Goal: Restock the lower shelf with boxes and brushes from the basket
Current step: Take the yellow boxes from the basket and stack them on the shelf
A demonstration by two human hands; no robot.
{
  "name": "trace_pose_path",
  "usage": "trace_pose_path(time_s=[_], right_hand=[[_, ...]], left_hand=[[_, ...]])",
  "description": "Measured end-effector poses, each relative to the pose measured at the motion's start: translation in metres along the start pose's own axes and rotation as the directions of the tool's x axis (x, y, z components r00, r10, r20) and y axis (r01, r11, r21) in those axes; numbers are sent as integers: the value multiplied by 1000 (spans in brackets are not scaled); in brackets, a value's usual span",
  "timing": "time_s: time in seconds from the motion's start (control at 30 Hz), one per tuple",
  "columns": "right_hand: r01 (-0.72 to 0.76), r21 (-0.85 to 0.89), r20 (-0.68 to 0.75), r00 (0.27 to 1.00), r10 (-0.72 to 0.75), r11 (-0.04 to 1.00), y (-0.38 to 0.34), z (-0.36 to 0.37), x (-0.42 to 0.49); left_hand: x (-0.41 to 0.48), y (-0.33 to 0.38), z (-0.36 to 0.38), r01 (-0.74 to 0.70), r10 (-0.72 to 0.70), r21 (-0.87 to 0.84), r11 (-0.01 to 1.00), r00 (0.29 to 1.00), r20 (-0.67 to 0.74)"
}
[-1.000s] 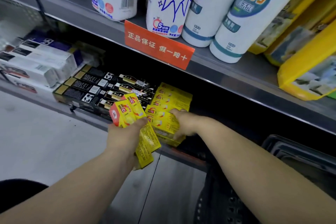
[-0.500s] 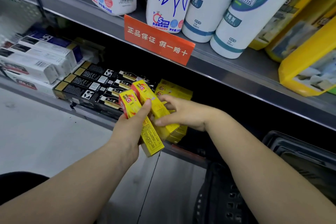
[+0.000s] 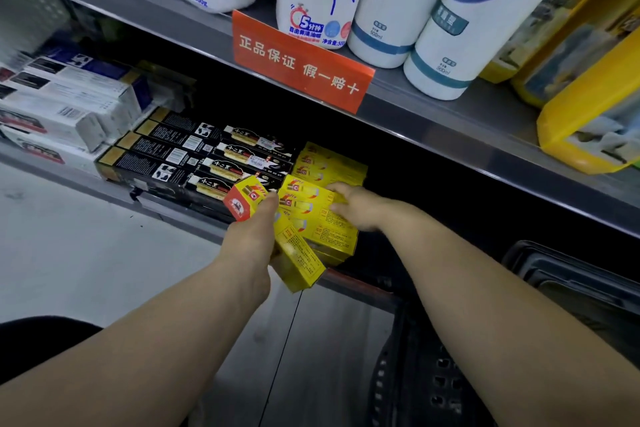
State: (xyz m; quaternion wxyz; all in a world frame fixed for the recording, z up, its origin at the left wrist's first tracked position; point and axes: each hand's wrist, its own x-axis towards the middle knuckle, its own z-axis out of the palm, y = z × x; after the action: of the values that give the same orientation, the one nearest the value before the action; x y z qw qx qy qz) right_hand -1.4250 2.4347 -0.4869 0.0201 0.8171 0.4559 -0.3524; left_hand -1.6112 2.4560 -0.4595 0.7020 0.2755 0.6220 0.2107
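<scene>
So, both hands at the lower shelf with yellow boxes.

The left hand (image 3: pixel 251 239) is wrapped around a long yellow box (image 3: pixel 277 236), holding it tilted with its red end pointing up toward the shelf. The right hand (image 3: pixel 360 206) lies on the top box of the yellow stack (image 3: pixel 322 218) on the lower shelf (image 3: pixel 166 215), fingers mostly straight and spread over it, not really gripping. Just left of that stack sits a row of black boxes (image 3: pixel 194 152), then white boxes (image 3: pixel 65 104) further left. Above, an orange sign (image 3: pixel 301 61) hangs off the upper shelf edge under some white bottles (image 3: pixel 453 21). The black basket (image 3: pixel 571 284) is down at the right.
</scene>
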Motion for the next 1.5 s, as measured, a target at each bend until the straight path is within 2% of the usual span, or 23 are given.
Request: trace_pose_path(time_s=[0.1,0.2,0.27,0.3,0.37,0.43,0.5,0.57,0.67,0.8,0.9,1.0,1.07,1.3,1.5], right_hand=[[-15,3,17,1000,15,1000,2,2,-1],[-33,-73,-50,998,29,997,-1,-7,-10],[74,61,-114,991,-67,995,-13,-18,-22],[152,182,-96,986,-136,972,-20,-22,-30],[230,363,31,966,-258,903,-35,-25,-51],[269,332,132,936,-327,904,-45,-22,-66],[316,231,65,939,-339,920,-44,-20,-65],[292,274,-62,956,-286,916,-38,-26,-59],[243,367,-215,961,-172,898,-20,-36,-48],[64,119,-400,916,-12,991,2,-39,-26],[-11,147,-346,936,61,989,6,-29,-8],[-32,112,-188,981,53,993,13,-9,4],[-34,103,-147,988,49,994,16,-5,7],[27,142,-145,989,-6,989,15,-5,7],[-49,177,-166,983,79,983,16,-6,5]], left_hand=[[5,-2,0,1,-1,22,1000,1000,0],[9,-3,-1,1,-1,21,1000,1000,7],[8,-1,0,-4,3,18,1000,1000,21],[7,0,1,-6,6,15,1000,1000,19],[6,1,2,-12,12,2,1000,1000,9],[3,2,6,-18,19,-45,999,999,38],[-2,4,11,-30,38,-83,996,995,89],[-1,2,14,-19,24,-52,998,995,93],[2,-3,15,66,-67,50,997,997,24],[0,-8,20,100,-126,166,981,980,153],[2,-18,29,97,-153,243,965,962,227],[3,-32,37,77,-142,269,960,963,230],[6,-36,39,37,-106,259,965,960,259],[7,-35,40,46,-114,260,965,960,256],[0,-30,36,62,-133,293,954,964,229]])
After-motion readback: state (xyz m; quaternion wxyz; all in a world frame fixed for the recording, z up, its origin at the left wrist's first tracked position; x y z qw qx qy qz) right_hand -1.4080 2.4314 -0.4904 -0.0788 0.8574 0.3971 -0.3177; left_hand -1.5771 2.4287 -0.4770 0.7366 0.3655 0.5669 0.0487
